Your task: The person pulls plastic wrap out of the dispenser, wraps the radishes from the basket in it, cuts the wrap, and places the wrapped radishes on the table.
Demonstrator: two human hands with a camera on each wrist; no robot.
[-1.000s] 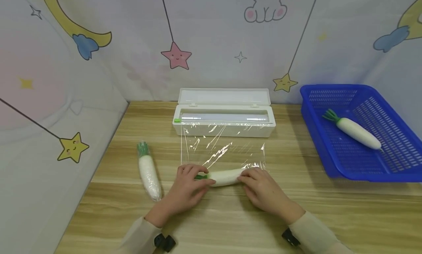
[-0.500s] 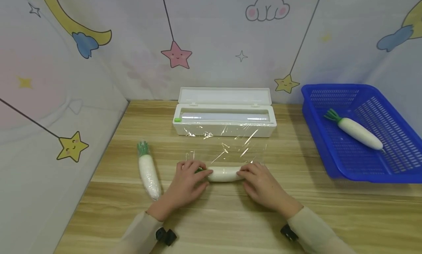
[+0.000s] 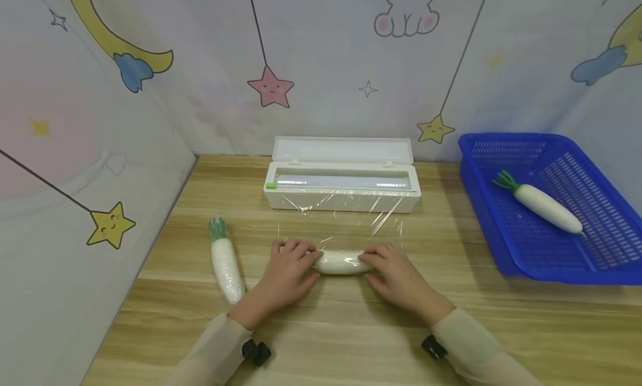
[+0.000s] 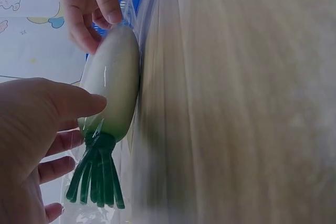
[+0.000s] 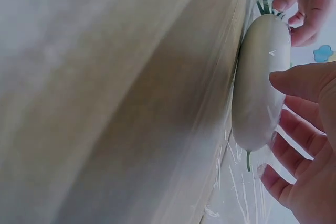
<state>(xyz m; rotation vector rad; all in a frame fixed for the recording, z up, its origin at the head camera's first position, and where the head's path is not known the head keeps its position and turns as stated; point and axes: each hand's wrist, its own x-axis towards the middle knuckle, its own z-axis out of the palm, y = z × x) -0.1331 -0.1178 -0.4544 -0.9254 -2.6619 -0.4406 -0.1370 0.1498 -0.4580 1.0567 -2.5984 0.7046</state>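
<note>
A white radish [image 3: 341, 262] with green leaf stubs lies crosswise at the near end of a sheet of clear cling film [image 3: 346, 230], and glossy film covers its surface. My left hand [image 3: 291, 269] holds the leafy end, its thumb on the near side and the fingers on the far side. At the root tip, my right hand [image 3: 396, 274] grips it in the same way. Leaf stubs [image 4: 100, 174] show in the left wrist view and the thin root [image 5: 248, 161] in the right wrist view. The film runs back to a white dispenser box [image 3: 342, 201] with its lid up.
A film-wrapped radish [image 3: 227, 269] lies on the wooden table [image 3: 341, 341] by my left forearm. At the right stands a blue plastic basket [image 3: 484, 224] with an unwrapped radish [image 3: 546, 208] inside. A patterned cloth [image 3: 326, 52] hangs behind the table.
The radish has rolled a little away from me toward the box and turned level, with film now over its near side. Both hands have shifted slightly forward with it.
</note>
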